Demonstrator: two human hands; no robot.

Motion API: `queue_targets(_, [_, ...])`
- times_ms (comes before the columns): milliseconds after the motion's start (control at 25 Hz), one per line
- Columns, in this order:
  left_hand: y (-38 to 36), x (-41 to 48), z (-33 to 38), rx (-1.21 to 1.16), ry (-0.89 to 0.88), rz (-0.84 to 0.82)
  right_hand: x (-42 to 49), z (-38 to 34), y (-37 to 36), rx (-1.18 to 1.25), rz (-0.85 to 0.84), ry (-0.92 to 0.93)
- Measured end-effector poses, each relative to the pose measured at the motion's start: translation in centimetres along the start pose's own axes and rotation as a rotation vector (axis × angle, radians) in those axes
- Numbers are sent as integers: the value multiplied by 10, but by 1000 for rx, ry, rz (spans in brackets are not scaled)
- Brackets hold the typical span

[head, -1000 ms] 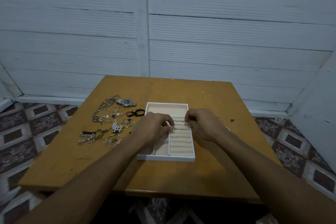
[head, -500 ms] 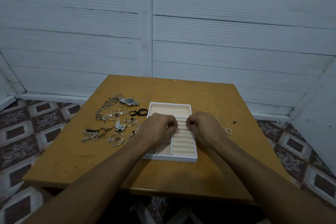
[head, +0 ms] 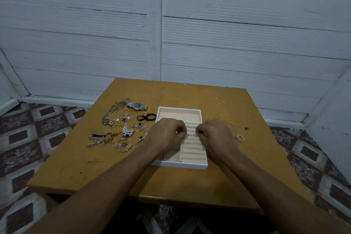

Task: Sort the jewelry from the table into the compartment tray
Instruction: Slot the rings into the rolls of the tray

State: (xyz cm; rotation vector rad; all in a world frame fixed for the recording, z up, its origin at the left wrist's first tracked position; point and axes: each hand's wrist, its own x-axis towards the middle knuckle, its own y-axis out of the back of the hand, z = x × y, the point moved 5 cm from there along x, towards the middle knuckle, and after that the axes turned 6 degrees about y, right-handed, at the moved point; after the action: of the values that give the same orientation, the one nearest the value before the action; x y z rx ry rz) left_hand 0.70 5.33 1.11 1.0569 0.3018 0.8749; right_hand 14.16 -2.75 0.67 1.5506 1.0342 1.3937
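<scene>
On my feed the left hand point(head: 167, 135) has its fingers curled in tight, thumb and forefinger pinching a small ring point(head: 187, 135) just above the ring rolls point(head: 192, 148). The right hand point(head: 216, 137) curls the same way, its fingertips at the rolls close beside the left; whether it holds anything I cannot tell. Both hands hang over the compartment tray point(head: 178, 164) in the middle of the desk point(head: 95, 167). The jewelry pile point(head: 121, 129) lies toward the left edge, a watch point(head: 137, 106) at its far end. Loose rings point(head: 239, 137) lie toward the right edge.
</scene>
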Motion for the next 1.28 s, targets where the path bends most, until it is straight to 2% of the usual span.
queue_targets(280, [0,0,0,17,-10,1,-7,-4,-1,-29,-31,-18])
queue_targets(600, [-2,-2,-1,25,-2,-11,-3,-2,0,26,-15,-120])
queue_targets(960, [-4,-1,0,38,18,-13,0,-8,2,-86,-106,-87])
queue_targets(1160, [-8,0,0,52,23,-22,-5,-9,1,-120,-103,-60])
queue_targets(1280, [-9,-1,2,67,-1,5,-9,-3,1,-54,-37,-96])
